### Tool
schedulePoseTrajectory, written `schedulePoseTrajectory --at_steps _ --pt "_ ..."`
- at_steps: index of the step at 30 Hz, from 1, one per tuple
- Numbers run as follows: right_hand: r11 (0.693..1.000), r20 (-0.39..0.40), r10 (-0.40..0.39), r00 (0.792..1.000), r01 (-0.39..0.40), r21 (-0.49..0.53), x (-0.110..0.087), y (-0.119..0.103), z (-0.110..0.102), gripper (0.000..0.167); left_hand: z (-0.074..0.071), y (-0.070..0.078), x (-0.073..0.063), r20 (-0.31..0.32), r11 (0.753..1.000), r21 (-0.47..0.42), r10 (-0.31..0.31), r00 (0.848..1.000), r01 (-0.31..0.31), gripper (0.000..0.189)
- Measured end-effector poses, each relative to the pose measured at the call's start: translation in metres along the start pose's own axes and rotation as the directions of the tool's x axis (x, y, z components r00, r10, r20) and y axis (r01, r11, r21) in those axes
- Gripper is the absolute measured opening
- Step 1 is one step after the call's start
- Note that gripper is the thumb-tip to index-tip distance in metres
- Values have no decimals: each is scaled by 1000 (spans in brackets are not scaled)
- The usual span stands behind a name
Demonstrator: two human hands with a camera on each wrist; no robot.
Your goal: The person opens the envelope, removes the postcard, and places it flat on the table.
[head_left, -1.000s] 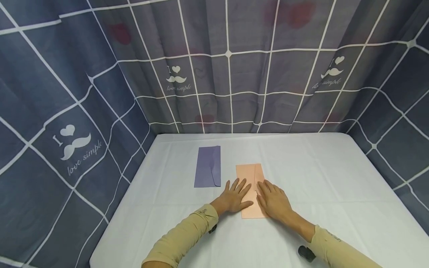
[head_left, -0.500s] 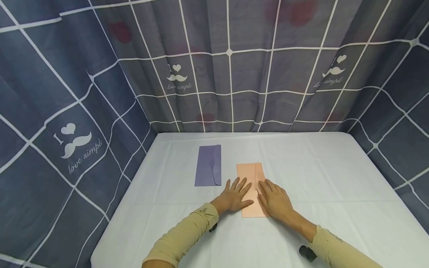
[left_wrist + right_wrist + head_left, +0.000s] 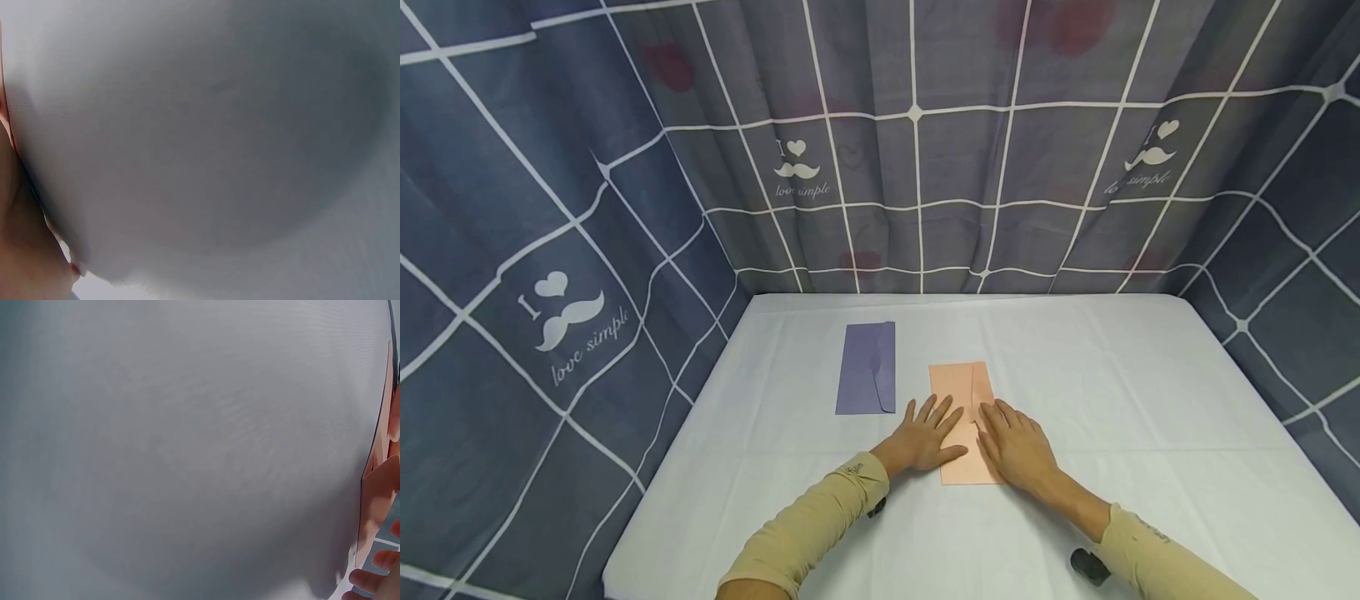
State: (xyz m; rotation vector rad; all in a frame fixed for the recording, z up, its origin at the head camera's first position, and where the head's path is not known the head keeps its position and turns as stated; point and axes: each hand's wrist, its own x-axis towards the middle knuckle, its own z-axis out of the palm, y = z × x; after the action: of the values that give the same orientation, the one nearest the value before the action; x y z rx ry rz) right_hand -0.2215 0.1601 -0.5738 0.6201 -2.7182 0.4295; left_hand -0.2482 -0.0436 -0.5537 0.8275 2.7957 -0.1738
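An orange envelope [image 3: 958,467] lies on the white table with its flap side up, the flap running along its right side. Spread fingers of my left hand [image 3: 922,437] rest on the envelope's left part. My right hand [image 3: 1017,446] lies over its right edge and flap, fingers extended and close together. A purple envelope [image 3: 859,371] sits apart, farther back to the left, its flap along the right side. In the right wrist view the orange envelope [image 3: 377,497] shows as a thin strip at the right border. The left wrist view holds mostly shaded tablecloth.
A white cloth covers the table [image 3: 1097,375]. Dark gridded curtains [image 3: 880,167] hang behind the table and along both sides. Small black devices sit under both wrists, the right one [image 3: 1088,567] more visible.
Both hands stay in place on the orange envelope. The whole head view has shifted slightly; the purple envelope has not moved on the table.
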Motion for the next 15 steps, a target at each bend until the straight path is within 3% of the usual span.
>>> schedulePoseTrajectory --at_steps 7,15 --pt "1000 -24 -8 1000 8 7 0 0 -3 48 0 0 0 8 1000 -2 -3 1000 3 71" --pt "999 24 40 999 -40 27 -1 4 -1 50 -1 -1 0 10 1000 -12 -2 1000 3 72"
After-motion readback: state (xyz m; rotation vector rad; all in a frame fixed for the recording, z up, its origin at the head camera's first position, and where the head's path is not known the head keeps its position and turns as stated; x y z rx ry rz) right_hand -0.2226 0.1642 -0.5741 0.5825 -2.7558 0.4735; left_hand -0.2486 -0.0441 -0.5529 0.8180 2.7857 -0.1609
